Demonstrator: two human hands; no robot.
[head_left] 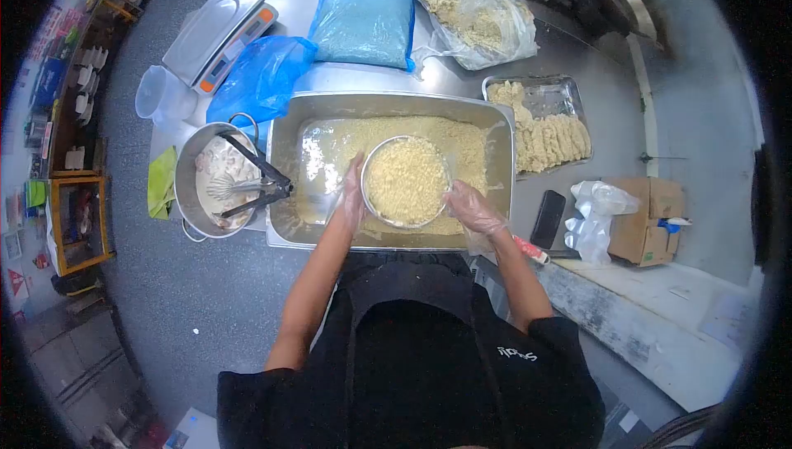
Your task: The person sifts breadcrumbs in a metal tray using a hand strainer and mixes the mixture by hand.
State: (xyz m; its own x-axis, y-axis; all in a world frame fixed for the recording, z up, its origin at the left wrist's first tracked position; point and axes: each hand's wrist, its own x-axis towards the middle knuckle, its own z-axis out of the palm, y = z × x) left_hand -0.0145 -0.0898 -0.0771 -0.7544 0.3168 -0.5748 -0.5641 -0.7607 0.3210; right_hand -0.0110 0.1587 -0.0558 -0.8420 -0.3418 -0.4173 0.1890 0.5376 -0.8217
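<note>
My left hand [354, 193] and my right hand [474, 208], both in clear plastic gloves, grip opposite sides of a round metal-rimmed container [406, 137]. Pale yellow crumbs [406, 183] fill it; whether its base is mesh or solid is hidden. It is over a deep rectangular metal pan [388, 101], where more loose crumbs [469, 148] cover much of the bottom. Bare metal shows at the pan's left. Some fingers of each hand are hidden beneath or behind the container.
Left stands a pot [186, 202] with pieces in white liquid, a whisk [221, 186] and black tongs [266, 170]. Behind are a scale [216, 35], blue bags [363, 24] and a crumb bag [474, 16]. Right are a tray [577, 90] of coated pieces, a phone [547, 218] and a cardboard box [648, 210].
</note>
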